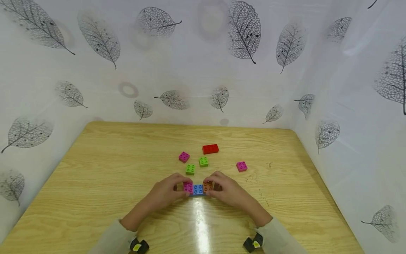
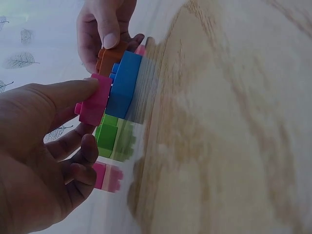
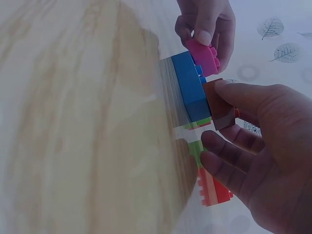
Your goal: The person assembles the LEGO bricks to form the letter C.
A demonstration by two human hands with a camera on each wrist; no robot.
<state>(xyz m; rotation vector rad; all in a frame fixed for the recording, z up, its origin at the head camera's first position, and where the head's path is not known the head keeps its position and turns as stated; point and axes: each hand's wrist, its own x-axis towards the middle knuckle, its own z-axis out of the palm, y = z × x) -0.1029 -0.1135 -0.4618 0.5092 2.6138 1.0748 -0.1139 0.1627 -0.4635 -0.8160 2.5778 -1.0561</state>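
Observation:
A long blue toy building brick [image 1: 198,189] lies flat on the wooden table in front of the person. At its left end my left hand [image 1: 165,191] pinches a pink brick [image 2: 96,101] between thumb and index finger, right over the blue studs. On the opposite end, my right hand [image 1: 231,191] grips an orange-brown brick [image 3: 219,105] in the same way, thumb on its near side. Bare blue studs show between the two smaller bricks. In the right wrist view, the orange-brown brick juts a little past the blue brick's end.
Beyond the hands, two green bricks [image 1: 203,162], a pink brick [image 1: 184,157] and a long red brick [image 1: 210,149] lie loose. Another pink brick [image 1: 241,166] sits farther right. A white leaf-patterned sheet [image 1: 196,70] hangs behind the wooden table [image 1: 111,158] and along its sides.

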